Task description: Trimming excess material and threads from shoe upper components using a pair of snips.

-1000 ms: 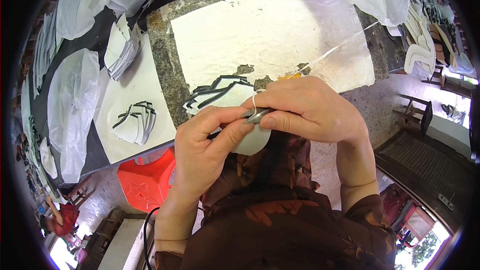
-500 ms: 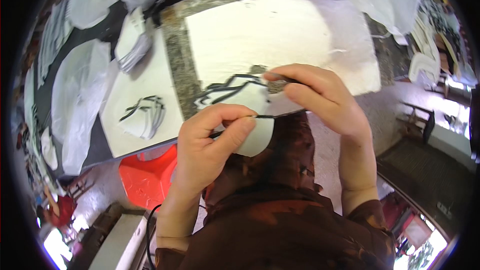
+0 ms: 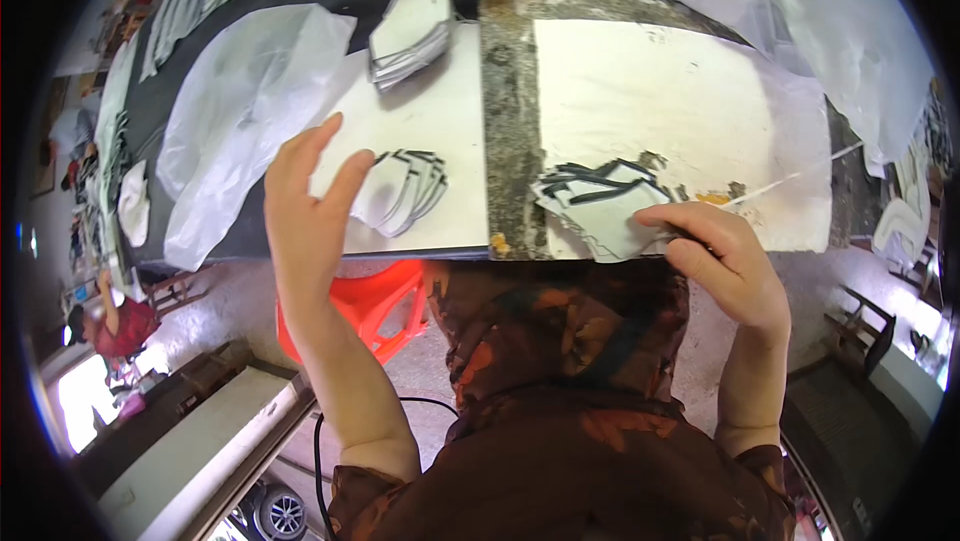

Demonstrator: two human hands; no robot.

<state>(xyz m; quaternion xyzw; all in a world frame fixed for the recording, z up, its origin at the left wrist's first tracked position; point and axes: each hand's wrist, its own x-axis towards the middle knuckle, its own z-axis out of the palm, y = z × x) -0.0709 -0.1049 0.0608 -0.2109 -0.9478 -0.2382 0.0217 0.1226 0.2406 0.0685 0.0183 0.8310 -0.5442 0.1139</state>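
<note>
My left hand (image 3: 312, 196) is open, thumb and forefinger apart, at the left side of a fanned stack of pale pieces with black edges (image 3: 403, 193). Its thumb tip comes close to the stack's upper left corner; I cannot tell whether it touches. My right hand (image 3: 728, 259) has its fingers curled at the right side of a second pile of pale, black-edged pieces (image 3: 605, 219). The forefinger tip lies over this pile, and something small and dark shows between finger and thumb, too indistinct to name.
A stack of pale cut pieces (image 3: 410, 36) lies farther back on a white sheet (image 3: 465, 141). A larger white board (image 3: 690, 91) covers the right side. Translucent plastic (image 3: 250, 81) lies at left, more at far right. A red stool (image 3: 375, 311) stands below the table edge.
My left hand has let go of the pale black-edged piece and moved left to the fanned stack. My right hand has come down to the nearer pile. The view has shifted left.
</note>
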